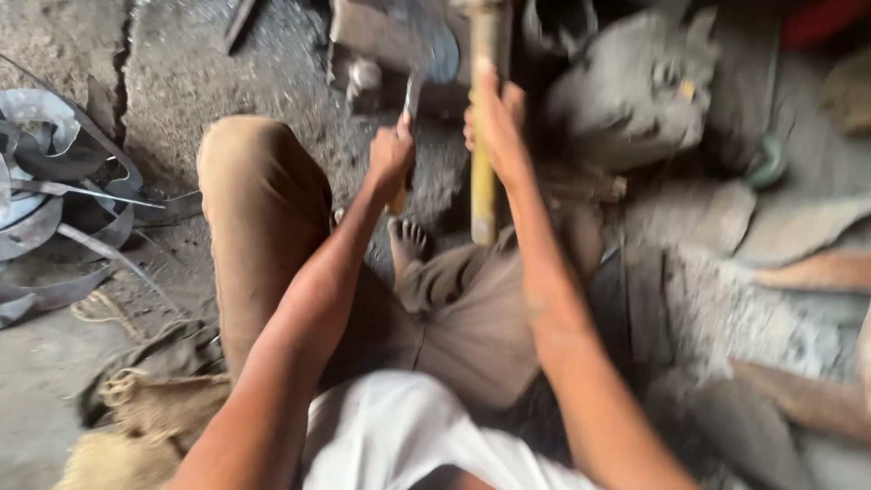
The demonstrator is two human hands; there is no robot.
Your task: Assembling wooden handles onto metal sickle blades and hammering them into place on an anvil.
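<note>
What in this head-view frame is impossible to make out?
- Hammer head: cut off by the top edge.
- Tool in the left hand: its tip is lost in motion blur.
- Grey lump beyond the right hand: too blurred to identify.
- Red thing: clipped at the top right corner.

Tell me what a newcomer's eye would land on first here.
The yellow hammer handle, upright at top centre in the right hand, stands out first. Beside it the left hand grips a thin metal tool over the dusty ground. Curled metal strips lie piled at the far left.
</note>
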